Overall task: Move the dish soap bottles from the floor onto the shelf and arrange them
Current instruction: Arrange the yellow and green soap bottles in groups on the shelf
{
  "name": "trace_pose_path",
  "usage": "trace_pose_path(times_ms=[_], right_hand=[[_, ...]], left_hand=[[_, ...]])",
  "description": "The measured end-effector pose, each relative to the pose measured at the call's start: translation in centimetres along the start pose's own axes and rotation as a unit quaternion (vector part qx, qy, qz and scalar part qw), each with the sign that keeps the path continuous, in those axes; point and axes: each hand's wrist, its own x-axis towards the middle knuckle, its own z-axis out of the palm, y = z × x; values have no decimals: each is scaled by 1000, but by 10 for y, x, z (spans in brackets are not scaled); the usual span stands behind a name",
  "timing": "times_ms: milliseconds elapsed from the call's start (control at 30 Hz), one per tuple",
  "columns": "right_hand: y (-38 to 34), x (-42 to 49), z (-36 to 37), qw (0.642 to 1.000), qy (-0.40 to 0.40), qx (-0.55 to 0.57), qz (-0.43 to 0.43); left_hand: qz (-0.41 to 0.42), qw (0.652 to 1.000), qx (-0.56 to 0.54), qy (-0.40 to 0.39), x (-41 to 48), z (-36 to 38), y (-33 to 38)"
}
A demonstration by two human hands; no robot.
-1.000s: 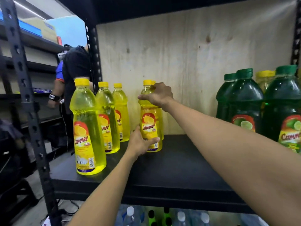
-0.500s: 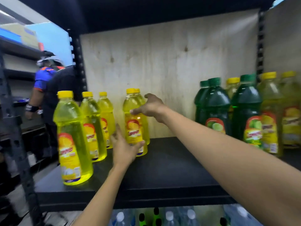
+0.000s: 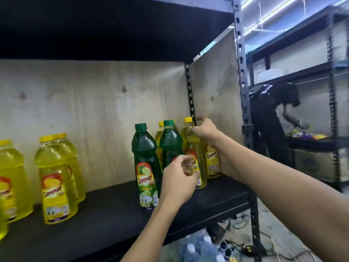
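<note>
Shelf board: flat, matt black steel, backed by a pale plywood panel. The dish soap stands up here, and none shows on the floor in this view.
Left yellow bottles: clear plastic with yellow caps, upright at the left and well apart from the right cluster. They are probably grouped by colour.
Green bottles: two dark green ones with ribbed caps and sloped shoulders, upright, one behind the other. The near one shows its lime label to the front.
Yellow bottle: upright just right of the greens, between them and the corner yellow bottle by the right post. It looks like the one being arranged.
Right hand: high, at that bottle's neck and shoulder, thumb against the plastic and fingers curled. Blur hides whether they close round it.
Left hand: low, in front of the label, fingers curled inward. I cannot tell whether it touches or pinches.
Reason: one hand high and one low would suit turning or sliding a tall, full bottle without tipping it.
Surface: smooth, glossy, thin-walled, likely slippery.
Below: white-capped water bottles.
Far right: another person bends over a second rack.
</note>
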Motion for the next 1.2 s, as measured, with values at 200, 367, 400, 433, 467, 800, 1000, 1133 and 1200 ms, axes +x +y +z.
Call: trace_pose_path(times_ms=[200,367,400,433,467,800,1000,1133,1200], right_hand=[[23,4,4,994,-81,-54,-44],[30,-29,-11,988,-14,-74,-132],[31,-40,-18,987,-8,-65,-149],[30,-49,-25,984,-4,-64,-164],[27,-58,-33,982,-3,-69,-178],[-50,-130,-66,961,-88,-25,-260],[-92,-159,24,954,-205,88,-199],[-128,-180,106,930,-277,132,-204],[-145,-187,140,917,-308,146,-209]], left_hand=[[-111,993,-16,-30,6,50,-16],[-136,990,-24,-22,-6,68,-26],[-136,990,-18,-18,-10,72,-25],[-132,991,-9,-10,-15,77,-24],[-130,992,3,4,-20,81,-22],[-121,970,-21,210,-70,56,6],[-157,948,73,267,-109,-59,-39],[-194,922,119,312,-120,-133,-74],[-205,914,133,325,-123,-160,-90]])
